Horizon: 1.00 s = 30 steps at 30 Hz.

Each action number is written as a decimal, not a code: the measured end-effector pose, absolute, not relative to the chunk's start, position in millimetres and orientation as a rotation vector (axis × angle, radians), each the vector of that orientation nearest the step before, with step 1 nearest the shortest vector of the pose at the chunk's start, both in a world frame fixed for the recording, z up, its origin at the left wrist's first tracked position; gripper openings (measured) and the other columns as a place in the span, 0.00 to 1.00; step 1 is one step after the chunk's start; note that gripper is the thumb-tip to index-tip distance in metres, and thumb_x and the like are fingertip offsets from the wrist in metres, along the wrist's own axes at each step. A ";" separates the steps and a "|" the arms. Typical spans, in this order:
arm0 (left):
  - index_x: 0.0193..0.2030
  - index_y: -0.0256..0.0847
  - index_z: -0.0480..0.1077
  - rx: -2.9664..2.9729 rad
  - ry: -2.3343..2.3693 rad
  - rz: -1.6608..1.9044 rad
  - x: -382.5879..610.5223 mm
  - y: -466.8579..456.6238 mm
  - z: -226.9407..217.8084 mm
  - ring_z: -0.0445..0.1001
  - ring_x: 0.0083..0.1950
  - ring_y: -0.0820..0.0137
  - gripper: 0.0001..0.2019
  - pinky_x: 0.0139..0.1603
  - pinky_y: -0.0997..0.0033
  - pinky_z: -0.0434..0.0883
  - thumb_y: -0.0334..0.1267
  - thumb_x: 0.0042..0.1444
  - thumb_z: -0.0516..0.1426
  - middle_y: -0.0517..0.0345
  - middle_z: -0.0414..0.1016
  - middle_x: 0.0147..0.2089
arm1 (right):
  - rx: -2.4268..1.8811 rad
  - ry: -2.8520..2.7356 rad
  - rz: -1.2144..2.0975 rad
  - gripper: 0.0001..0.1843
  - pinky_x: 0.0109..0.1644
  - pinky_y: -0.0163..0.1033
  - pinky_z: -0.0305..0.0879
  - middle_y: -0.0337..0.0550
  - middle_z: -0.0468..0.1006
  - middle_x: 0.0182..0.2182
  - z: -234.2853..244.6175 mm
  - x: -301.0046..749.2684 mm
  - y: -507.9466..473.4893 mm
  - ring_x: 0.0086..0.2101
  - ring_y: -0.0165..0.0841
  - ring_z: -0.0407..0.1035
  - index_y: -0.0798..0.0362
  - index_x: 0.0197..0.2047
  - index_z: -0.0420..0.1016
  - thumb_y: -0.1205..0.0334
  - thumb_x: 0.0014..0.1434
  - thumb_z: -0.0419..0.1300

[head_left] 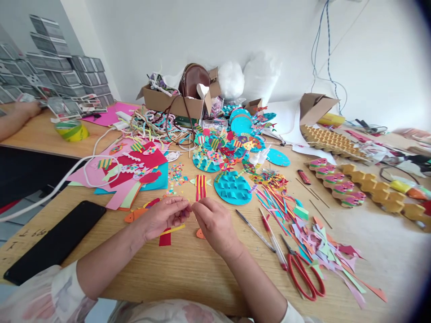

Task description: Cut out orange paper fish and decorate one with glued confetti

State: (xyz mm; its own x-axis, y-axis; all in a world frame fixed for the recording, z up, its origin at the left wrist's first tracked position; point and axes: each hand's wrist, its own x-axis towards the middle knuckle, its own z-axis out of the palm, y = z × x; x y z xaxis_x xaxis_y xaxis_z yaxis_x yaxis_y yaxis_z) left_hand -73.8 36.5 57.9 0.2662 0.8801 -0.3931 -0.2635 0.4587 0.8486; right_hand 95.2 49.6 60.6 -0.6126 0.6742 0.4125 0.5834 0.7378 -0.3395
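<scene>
Near the middle of the table, my left hand and my right hand meet with fingertips pinched together. Whatever sits between them is too small to make out. Under my left hand lie a yellow paper strip and a dark red paper piece; whether the strip touches the fingers I cannot tell. An orange paper fish is partly covered by my left hand. Another orange paper piece peeks out by my right hand. Just beyond the fingers rests a red and yellow striped paper fish.
Red-handled scissors, pens and paper scraps lie right. A blue disc with paper loops stands ahead. At left are a black phone-like slab, coloured sheets and another person's hand.
</scene>
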 end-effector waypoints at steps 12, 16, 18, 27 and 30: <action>0.28 0.37 0.65 0.921 1.093 0.887 -66.8 34.2 58.8 0.57 0.20 0.82 0.12 0.17 0.83 0.50 0.44 0.48 0.60 0.68 0.62 0.20 | -1.214 -1.900 0.979 0.05 0.25 0.31 0.57 0.37 0.69 0.22 59.8 102.7 47.5 0.22 0.27 0.61 0.55 0.29 0.71 0.67 0.54 0.54; 0.27 0.38 0.62 1.024 1.173 0.867 -59.0 32.5 66.1 0.56 0.19 0.81 0.13 0.16 0.82 0.49 0.45 0.46 0.59 0.69 0.59 0.18 | -1.256 -1.734 1.277 0.06 0.22 0.30 0.52 0.33 0.64 0.18 55.3 101.2 48.3 0.20 0.25 0.56 0.55 0.27 0.69 0.63 0.52 0.54; 0.26 0.39 0.62 1.066 1.205 0.847 -55.8 32.2 68.8 0.54 0.18 0.81 0.13 0.16 0.82 0.49 0.46 0.46 0.58 0.70 0.58 0.17 | -1.256 -1.687 1.336 0.07 0.23 0.30 0.52 0.33 0.64 0.19 53.7 100.5 48.7 0.20 0.25 0.56 0.55 0.26 0.68 0.61 0.51 0.54; 0.27 0.39 0.63 1.132 1.221 0.794 -52.9 30.1 65.9 0.57 0.19 0.79 0.13 0.16 0.81 0.50 0.47 0.47 0.57 0.68 0.60 0.18 | -1.210 -1.594 1.485 0.08 0.20 0.29 0.48 0.31 0.60 0.17 53.9 101.0 49.6 0.19 0.24 0.51 0.54 0.22 0.63 0.60 0.48 0.55; 0.27 0.38 0.63 1.113 1.208 0.802 -54.3 29.2 64.4 0.59 0.20 0.79 0.13 0.17 0.81 0.51 0.47 0.48 0.57 0.67 0.60 0.19 | -1.206 -1.572 1.527 0.08 0.20 0.29 0.48 0.31 0.58 0.16 54.7 100.5 49.2 0.18 0.23 0.50 0.54 0.23 0.62 0.59 0.48 0.54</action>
